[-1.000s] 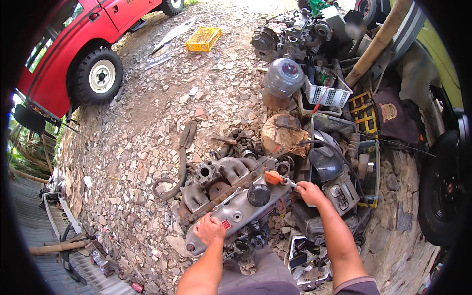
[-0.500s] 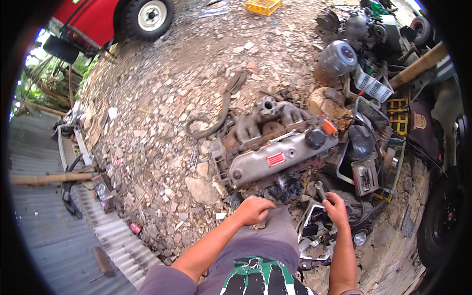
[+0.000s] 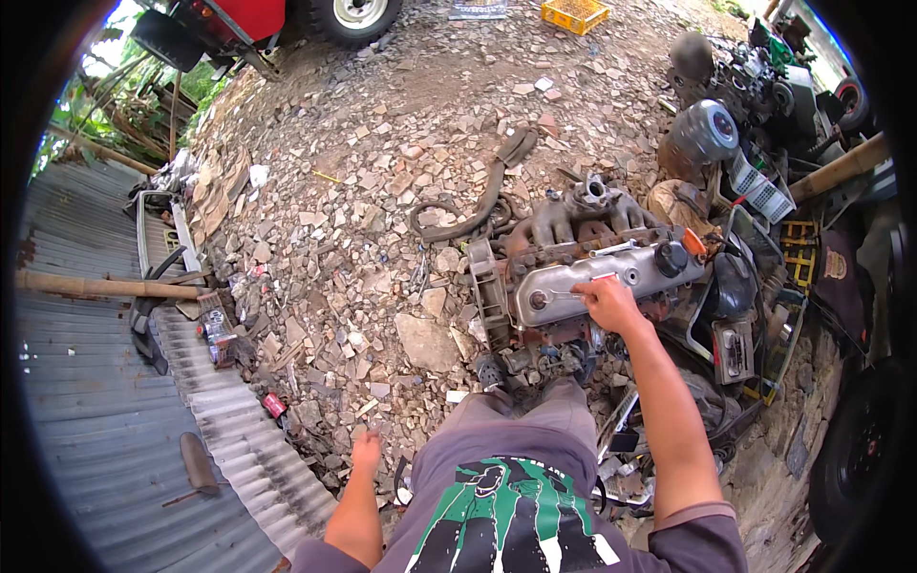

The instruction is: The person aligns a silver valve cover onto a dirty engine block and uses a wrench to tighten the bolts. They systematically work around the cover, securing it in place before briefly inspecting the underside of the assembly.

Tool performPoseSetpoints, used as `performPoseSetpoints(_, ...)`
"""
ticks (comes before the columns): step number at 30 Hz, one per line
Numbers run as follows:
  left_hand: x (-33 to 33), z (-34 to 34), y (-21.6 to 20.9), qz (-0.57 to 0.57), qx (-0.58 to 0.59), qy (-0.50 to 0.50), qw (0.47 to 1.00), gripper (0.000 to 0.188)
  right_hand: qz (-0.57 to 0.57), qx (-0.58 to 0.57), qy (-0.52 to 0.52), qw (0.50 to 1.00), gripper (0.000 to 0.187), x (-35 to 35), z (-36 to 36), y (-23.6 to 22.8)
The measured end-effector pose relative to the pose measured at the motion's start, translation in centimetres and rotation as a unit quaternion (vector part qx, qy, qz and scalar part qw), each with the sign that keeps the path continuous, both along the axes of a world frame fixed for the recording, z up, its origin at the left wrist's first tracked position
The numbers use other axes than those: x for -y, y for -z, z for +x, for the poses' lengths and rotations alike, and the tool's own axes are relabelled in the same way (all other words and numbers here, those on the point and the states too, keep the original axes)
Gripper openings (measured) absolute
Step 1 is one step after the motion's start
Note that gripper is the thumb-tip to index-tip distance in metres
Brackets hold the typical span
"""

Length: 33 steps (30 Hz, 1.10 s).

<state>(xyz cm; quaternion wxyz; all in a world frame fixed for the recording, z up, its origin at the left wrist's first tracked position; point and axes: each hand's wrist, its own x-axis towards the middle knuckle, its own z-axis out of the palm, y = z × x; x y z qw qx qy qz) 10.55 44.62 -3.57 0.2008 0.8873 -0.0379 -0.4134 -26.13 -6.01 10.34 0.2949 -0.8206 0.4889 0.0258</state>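
Note:
A car engine (image 3: 611,277) with a grey metal valve cover (image 3: 564,277) sits on the stony ground in front of me. My right hand (image 3: 611,306) reaches over that cover, fingers closed around one end of a wrench (image 3: 562,293). The wrench's thin shank points left, close to the round bolt on the cover; whether it touches the metal I cannot make out. A black filler cap (image 3: 671,257) and an orange piece (image 3: 693,243) are at the cover's right end. Low on my left, my left hand (image 3: 366,454) hangs over the stones, its fingers small and unclear.
Engine parts and plastic crates (image 3: 798,253) crowd the right side, near a large clear bottle (image 3: 702,134). A bent strap-like length (image 3: 492,191) lies behind the engine. Corrugated metal sheets (image 3: 115,363) cover the left. A yellow crate (image 3: 575,13) and a vehicle wheel (image 3: 358,11) are far off.
My right hand has moved up from beside the parts on the right onto the valve cover, wrench in hand. My left hand has dropped away to the lower left. The view has shifted.

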Motion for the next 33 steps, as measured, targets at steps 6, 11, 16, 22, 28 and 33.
performPoseSetpoints(6,-3.6,-4.5,-0.1,-0.061,-0.108,-0.179,0.976,0.034,0.057,-0.028,-0.056,0.996,0.028,2.4,1.5,1.2)
performPoseSetpoints(11,-2.3,-6.0,-2.4,-0.028,-0.150,-0.152,0.977,0.033,0.108,-0.064,-0.071,0.989,0.030,4.1,2.7,2.0)
performPoseSetpoints(16,-2.8,-3.9,-2.5,-0.069,-0.092,-0.146,0.982,0.032,0.152,-0.046,-0.064,0.985,0.037,5.8,3.7,1.6)
performPoseSetpoints(22,-0.7,-3.0,-4.6,-0.086,-0.059,-0.152,0.983,0.033,0.203,-0.037,-0.053,0.977,0.039,6.0,3.5,1.2)
performPoseSetpoints(28,-1.4,-4.2,-4.1,-0.052,-0.088,-0.132,0.986,0.034,0.214,0.018,0.008,0.977,0.039,4.0,1.1,3.6)
performPoseSetpoints(33,-2.2,-5.0,-3.2,-0.047,-0.119,-0.135,0.982,0.035,0.223,0.076,0.084,0.968,0.034,0.5,0.7,3.9)
